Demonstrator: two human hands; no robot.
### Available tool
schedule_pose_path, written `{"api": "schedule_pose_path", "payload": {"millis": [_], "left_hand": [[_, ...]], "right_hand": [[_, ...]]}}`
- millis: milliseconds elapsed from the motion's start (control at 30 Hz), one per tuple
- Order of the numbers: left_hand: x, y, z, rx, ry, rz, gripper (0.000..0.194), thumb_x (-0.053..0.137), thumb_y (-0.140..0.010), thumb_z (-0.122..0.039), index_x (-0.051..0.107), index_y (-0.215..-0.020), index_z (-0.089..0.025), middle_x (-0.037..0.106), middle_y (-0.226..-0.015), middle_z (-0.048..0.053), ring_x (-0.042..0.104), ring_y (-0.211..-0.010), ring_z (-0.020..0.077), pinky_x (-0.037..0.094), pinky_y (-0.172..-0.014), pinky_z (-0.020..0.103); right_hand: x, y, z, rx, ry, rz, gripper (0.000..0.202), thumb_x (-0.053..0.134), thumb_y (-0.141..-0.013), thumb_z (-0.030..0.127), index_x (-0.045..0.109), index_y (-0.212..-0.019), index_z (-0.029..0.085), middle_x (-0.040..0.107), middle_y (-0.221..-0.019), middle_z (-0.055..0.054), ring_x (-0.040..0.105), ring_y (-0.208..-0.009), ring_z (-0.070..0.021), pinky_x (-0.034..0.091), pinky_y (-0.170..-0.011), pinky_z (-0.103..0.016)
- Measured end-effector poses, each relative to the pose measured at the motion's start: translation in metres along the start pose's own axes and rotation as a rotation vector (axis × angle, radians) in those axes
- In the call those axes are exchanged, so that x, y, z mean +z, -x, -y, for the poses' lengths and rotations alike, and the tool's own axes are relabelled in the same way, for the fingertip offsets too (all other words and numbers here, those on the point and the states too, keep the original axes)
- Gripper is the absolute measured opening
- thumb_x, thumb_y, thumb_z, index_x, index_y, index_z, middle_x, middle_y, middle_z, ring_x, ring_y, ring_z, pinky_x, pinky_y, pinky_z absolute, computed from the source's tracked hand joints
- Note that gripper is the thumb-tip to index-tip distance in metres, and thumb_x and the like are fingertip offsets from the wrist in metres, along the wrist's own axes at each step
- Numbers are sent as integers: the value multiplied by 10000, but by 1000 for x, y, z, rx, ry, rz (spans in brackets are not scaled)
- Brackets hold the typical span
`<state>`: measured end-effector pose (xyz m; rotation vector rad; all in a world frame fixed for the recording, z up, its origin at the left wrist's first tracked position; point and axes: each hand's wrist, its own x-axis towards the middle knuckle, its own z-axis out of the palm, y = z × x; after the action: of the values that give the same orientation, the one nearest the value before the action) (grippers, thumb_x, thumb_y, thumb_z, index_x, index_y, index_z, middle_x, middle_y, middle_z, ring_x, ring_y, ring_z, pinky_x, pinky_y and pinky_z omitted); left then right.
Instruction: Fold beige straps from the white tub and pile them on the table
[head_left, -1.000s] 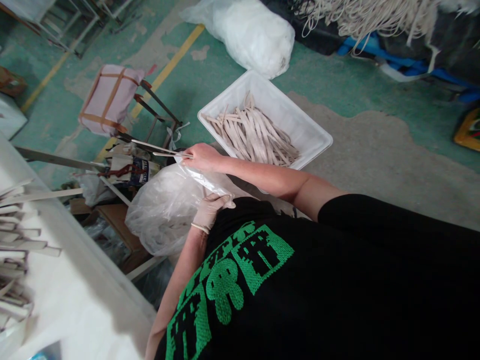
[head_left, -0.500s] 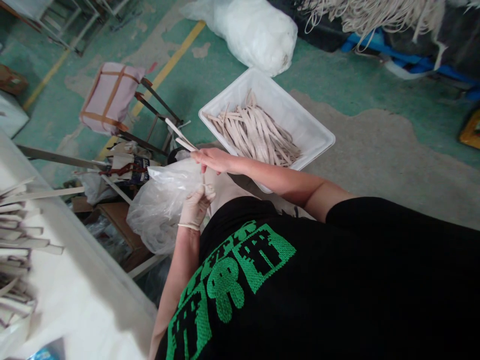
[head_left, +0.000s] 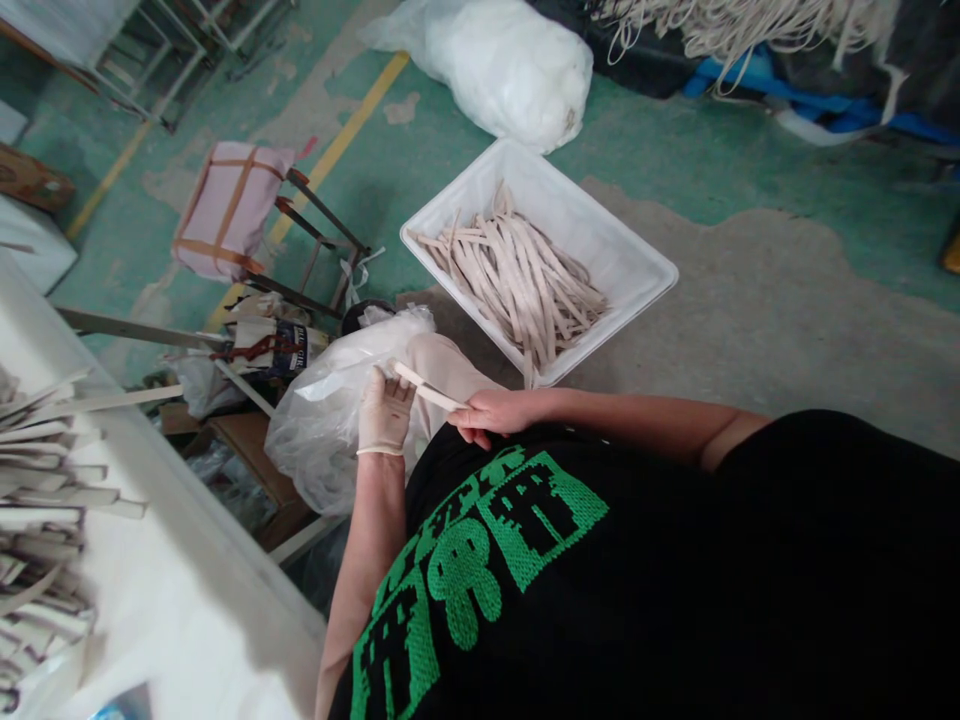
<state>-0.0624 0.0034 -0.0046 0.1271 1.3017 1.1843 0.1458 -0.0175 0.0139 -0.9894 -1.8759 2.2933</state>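
Note:
My right hand, bare, is closed on one end of a flat off-white strip in front of my belly. The strip slants up and left to my left hand, which wears a pale glove. The left fingers are bent at the strip's far end and look closed on it; the exact grip is small and partly hidden. Below and beside the left hand bulges a clear plastic bag near my lap. A white plastic bin holding a heap of similar beige strips stands beyond my right hand.
A white table with piled strips lies to the left. Past it are a cardboard box and a stool with a pink padded top. A stuffed white sack and more hanging strips are at the back.
My right hand has drawn back toward my body, away from the stool side, and the strip now spans toward my left hand. The left hand has turned, staying near the bag.

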Motion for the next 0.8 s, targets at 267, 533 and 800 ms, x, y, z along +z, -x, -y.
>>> {"api": "schedule_pose_path", "payload": {"millis": [267, 533, 800], "left_hand": [[-6, 1, 1, 90, -92, 85, 313, 882, -697, -431, 757, -818, -172, 766, -775, 38, 723, -732, 149, 549, -781, 267], [-8, 6, 5, 12, -126, 206, 322, 955, -579, -335, 716, -702, -157, 768, -740, 28, 730, -714, 167, 566, -695, 267], [-14, 2, 7, -183, -63, 123, 186, 738, -878, -339, 712, -790, -178, 744, -721, 13, 704, -662, 140, 579, -719, 275]], "right_hand": [[-3, -4, -1, 37, 40, 64, 608, 363, -1000, 656, 621, -805, 141, 638, -641, -3, 488, -499, -89, 407, -527, -225], [-9, -14, -11, -3, -114, 169, 634, 290, -1023, 642, 617, -886, 116, 591, -595, 9, 389, -419, -64, 355, -453, -200], [0, -20, 4, -110, 143, -226, 418, 372, -1062, 441, 631, -1139, 122, 698, -774, -37, 548, -503, -103, 414, -538, -235]]}}
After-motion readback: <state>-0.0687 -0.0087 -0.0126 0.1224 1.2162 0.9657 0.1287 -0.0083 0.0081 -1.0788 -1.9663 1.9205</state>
